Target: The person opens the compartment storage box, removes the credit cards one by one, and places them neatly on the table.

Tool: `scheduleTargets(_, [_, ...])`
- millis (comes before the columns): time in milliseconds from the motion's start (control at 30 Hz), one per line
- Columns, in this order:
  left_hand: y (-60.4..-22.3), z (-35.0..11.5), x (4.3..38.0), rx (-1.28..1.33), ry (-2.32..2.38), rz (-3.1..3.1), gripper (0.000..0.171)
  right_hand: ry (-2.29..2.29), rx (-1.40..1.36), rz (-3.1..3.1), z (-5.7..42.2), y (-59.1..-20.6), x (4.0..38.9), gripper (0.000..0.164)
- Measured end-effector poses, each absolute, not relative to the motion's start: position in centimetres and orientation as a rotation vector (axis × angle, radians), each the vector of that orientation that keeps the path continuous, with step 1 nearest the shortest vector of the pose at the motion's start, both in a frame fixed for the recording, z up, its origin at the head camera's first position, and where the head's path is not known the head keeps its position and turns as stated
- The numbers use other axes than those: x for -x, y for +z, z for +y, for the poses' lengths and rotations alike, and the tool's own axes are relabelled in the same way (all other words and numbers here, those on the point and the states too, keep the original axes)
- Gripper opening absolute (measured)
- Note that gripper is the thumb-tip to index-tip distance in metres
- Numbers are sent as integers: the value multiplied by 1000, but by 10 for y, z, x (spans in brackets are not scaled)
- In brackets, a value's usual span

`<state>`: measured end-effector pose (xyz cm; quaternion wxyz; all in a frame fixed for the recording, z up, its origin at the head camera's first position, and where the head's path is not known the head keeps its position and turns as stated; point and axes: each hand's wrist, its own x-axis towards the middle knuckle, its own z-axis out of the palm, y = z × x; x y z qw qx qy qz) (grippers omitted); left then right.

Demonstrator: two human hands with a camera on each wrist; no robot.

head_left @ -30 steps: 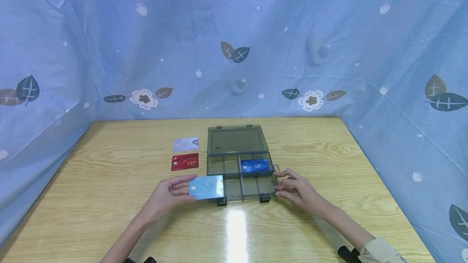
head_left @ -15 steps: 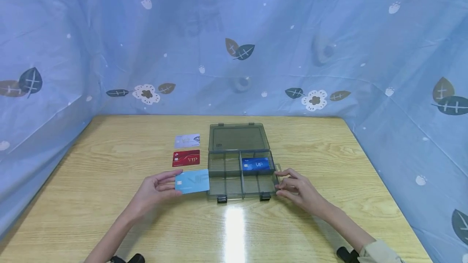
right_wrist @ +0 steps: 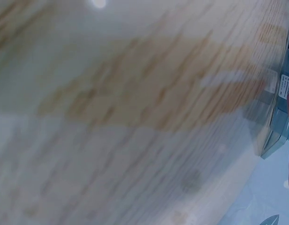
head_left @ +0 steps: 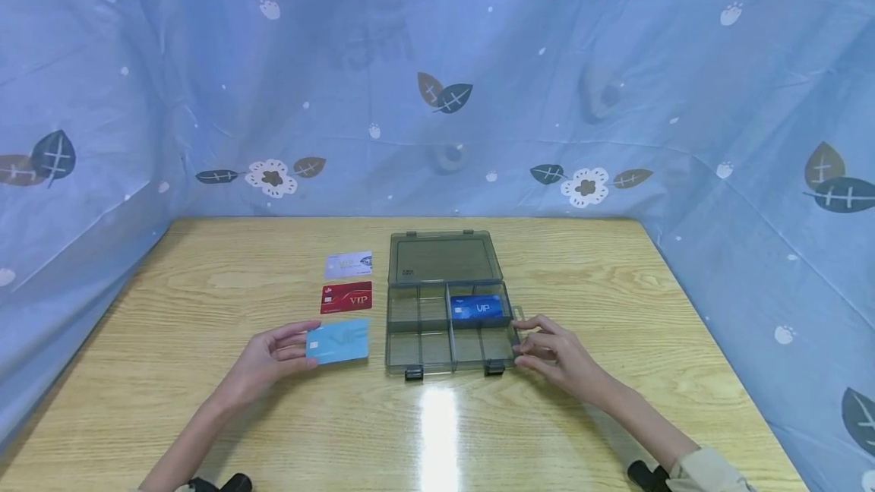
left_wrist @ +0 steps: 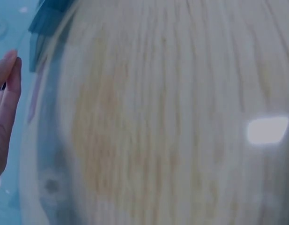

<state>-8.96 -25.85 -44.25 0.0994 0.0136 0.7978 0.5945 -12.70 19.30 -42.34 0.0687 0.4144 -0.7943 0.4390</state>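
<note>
A light blue VIP card is pinched at its left end between the thumb and fingers of my left hand, just left of an open-lidded smoky plastic compartment box. The left wrist view catches only some left fingers at its edge. At the box's right wall, my right hand rests loosely bent fingertips against the side near the front corner. In the back right compartment lies a dark blue VIP card. The other compartments hold nothing visible.
Left of the box, a red VIP card and a silvery white VIP card lie flat, one behind the other. The box's lid leans back behind it. Blue patterned cloth surrounds the wooden table at the back and sides.
My left hand has drawn the light blue card leftward, from over the box's front left compartment to beside the box. My right hand stays at the box's right side.
</note>
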Motion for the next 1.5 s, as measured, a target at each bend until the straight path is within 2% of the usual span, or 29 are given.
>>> scheduleTargets(267, [-455, -274, 95, -135, 1762, 2295, 64, 1336, -1240, -2401, 191, -425, 127, 17])
scheduleTargets(567, [-454, -284, 104, -108, 1698, 2339, 66, 1356, -1242, -2405, 192, -425, 128, 14])
scheduleTargets(1033, [-452, -285, 118, -148, 1617, 2368, 64, 1351, -1243, -2384, 189, -422, 128, 18])
scheduleTargets(1500, [-456, -273, 126, -358, 1524, 2543, 54, 1377, -1249, -2381, 207, -461, 141, 7])
